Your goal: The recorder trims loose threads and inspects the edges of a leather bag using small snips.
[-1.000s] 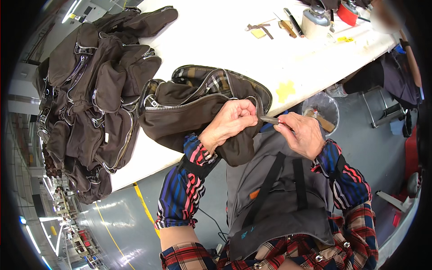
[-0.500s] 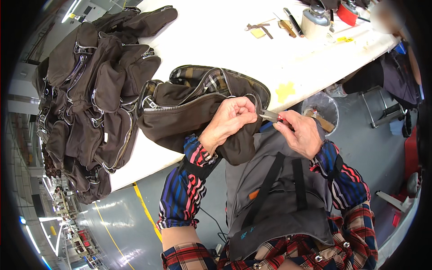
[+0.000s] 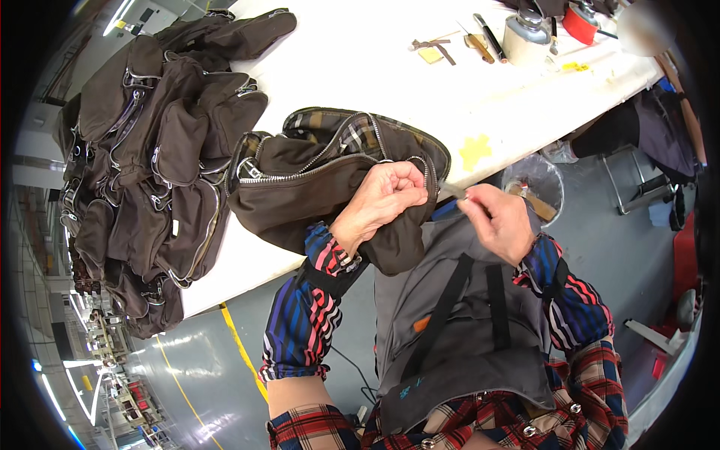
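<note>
A dark brown bag point(image 3: 300, 191) lies at the table's near edge with its zipped mouth gaping, showing a plaid lining point(image 3: 352, 137). My left hand point(image 3: 386, 202) is closed in a pinch on the bag's right end, beside the metal zipper teeth. Just right of it, my right hand point(image 3: 501, 221) is closed around small metal thread snips point(image 3: 450, 189). Their blades look smeared and point at the pinched spot, close to the fabric. My fingers cover most of the snips' handle.
A heap of similar brown bags point(image 3: 142, 180) covers the table's left side. Toward the back stand a metal-topped container point(image 3: 525, 37) and a red one point(image 3: 579, 22), near a pen point(image 3: 489, 36). A lined waste bin point(image 3: 536, 184) stands below the right edge; another person point(image 3: 637, 124) is beyond.
The snips have turned slightly in my right hand and their blades are now blurred, with the red part hidden. My left hand and the bag stay nearly still.
</note>
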A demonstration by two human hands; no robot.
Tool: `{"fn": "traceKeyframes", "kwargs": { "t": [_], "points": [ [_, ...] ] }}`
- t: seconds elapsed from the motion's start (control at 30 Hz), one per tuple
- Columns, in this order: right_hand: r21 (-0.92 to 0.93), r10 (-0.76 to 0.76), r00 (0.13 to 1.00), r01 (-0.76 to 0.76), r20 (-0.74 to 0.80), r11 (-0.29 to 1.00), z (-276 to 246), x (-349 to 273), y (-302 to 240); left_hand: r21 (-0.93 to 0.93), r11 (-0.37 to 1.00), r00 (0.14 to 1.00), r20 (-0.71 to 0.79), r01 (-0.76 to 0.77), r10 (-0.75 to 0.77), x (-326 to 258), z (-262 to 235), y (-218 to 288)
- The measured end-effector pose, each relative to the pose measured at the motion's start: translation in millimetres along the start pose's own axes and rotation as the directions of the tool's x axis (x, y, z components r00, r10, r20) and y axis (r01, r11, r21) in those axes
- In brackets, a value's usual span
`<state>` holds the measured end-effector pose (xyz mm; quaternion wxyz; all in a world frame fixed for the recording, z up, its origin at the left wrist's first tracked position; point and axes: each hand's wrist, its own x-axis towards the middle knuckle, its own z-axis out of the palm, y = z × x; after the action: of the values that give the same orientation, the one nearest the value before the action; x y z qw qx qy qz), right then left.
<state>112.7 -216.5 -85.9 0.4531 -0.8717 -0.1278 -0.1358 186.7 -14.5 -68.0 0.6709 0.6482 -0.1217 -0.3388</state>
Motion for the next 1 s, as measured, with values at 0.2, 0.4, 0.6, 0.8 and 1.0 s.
{"fn": "traceKeyframes", "kwargs": {
  "t": [0.2, 0.4, 0.6, 0.8, 1.0],
  "points": [
    [0.163, 0.178, 0.981, -0.188, 0.073, 0.969, -4, -6, -4, 0.031, 0.999, 1.0, 0.005, 0.025, -0.025, 0, 1, 0],
    [-0.013, 0.051, 0.994, -0.05, 0.101, 0.999, -2, -3, -5, 0.004, 1.0, 1.0, 0.009, -0.023, 0.023, 0, 2, -2],
    [-0.043, -0.025, 0.997, 0.029, 0.076, 0.999, -2, -3, 4, 0.083, 0.996, 1.0, 0.002, -0.029, 0.029, 0, 10, 9],
    [0.378, 0.29, 0.949, -0.315, 0.123, 0.871, 0, -3, 7, 0.153, 0.988, 0.993, -0.114, 0.015, 0.003, -4, 2, 5],
    [0.668, 0.288, 0.943, -0.322, 0.166, 0.671, 13, -3, 3, 0.241, 0.969, 0.993, -0.116, 0.054, -0.027, -5, 11, 14]
  ]
}}
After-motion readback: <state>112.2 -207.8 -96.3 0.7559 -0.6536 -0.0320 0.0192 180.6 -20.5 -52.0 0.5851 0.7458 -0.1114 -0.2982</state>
